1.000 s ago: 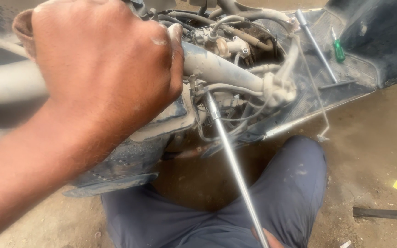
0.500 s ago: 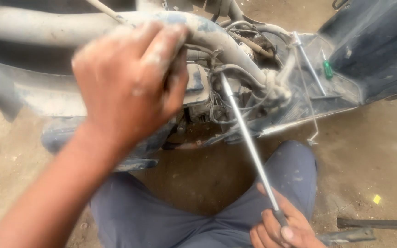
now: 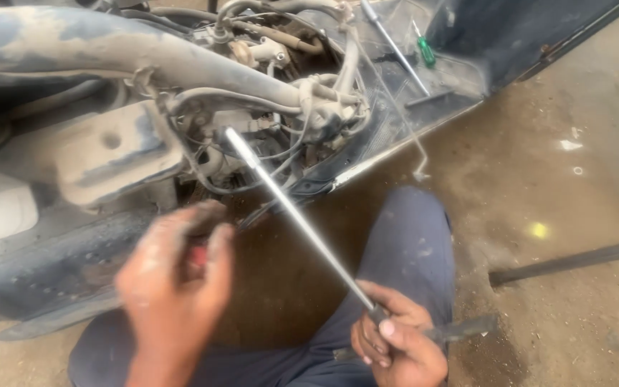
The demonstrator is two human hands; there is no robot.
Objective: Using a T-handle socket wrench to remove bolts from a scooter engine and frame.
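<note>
right hand (image 3: 395, 344) gripping long wrench (image 3: 295, 215), left hand (image 3: 173, 287) perhaps holding something

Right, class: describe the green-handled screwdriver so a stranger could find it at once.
Start at the dusty scooter frame lying across the top. Follow it right to the dark panel beyond the tangle of wires. There lies the screwdriver, small, the only green thing, beside a plain metal rod.

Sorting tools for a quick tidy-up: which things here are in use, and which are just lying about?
In use:
right hand gripping the long wrench
wrench tip in the engine wiring
left hand, blurred, something red in it

Lying about:
green screwdriver
steel rod
dark bar on the floor
</note>
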